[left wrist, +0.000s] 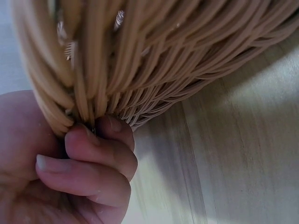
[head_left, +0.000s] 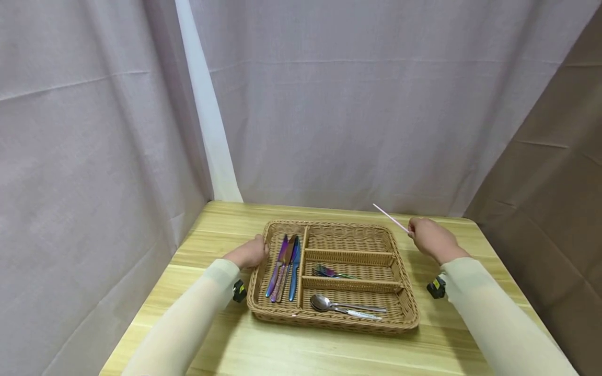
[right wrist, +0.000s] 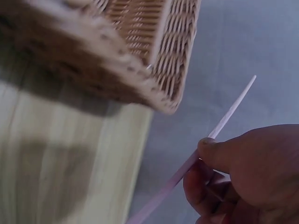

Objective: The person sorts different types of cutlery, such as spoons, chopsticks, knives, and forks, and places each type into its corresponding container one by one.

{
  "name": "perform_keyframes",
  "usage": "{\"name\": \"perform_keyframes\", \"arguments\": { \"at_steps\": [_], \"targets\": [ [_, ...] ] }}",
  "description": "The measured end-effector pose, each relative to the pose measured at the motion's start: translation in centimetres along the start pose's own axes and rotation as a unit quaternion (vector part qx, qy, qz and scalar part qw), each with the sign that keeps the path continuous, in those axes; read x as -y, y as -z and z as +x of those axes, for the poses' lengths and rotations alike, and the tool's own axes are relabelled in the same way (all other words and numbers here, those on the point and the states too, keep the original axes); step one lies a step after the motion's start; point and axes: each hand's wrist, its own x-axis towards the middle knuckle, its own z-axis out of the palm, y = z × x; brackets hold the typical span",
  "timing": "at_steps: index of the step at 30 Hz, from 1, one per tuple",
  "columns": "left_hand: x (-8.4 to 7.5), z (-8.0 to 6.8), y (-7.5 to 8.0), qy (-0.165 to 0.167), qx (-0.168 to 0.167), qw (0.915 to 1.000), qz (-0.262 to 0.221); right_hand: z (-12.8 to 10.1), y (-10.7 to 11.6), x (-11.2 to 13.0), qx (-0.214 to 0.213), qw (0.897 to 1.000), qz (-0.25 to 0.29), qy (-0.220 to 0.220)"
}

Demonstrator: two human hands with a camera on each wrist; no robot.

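Observation:
A woven wicker cutlery tray (head_left: 404, 292) with several compartments sits on the wooden table (head_left: 235, 344). My left hand (head_left: 247, 253) grips the tray's left rim; in the left wrist view its fingers (left wrist: 93, 158) curl against the wicker wall (left wrist: 154, 56). My right hand (head_left: 430, 237) hovers just beyond the tray's far right corner and pinches a thin pale pink stick (head_left: 390, 218), which also shows as the stick (right wrist: 219, 128) held between thumb and fingers (right wrist: 224, 154). Knives (head_left: 285, 266) lie in the long left compartment, a fork (head_left: 329, 272) in the middle one, spoons (head_left: 338, 305) in the near one.
Grey cloth (head_left: 329, 104) hangs behind and to the left of the table, brown cloth (head_left: 550, 156) to the right. The tray's far right compartment (head_left: 350, 237) holds nothing. Bare tabletop lies in front of the tray and along both sides.

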Motion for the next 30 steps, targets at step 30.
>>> {"name": "perform_keyframes", "arguments": {
  "at_steps": [30],
  "targets": [
    [0.2, -0.7, 0.1, -0.005, -0.009, 0.9999, 0.005, 4.8, -1.5, 11.3, -0.029, 0.997, -0.008, 0.077]
  ]
}}
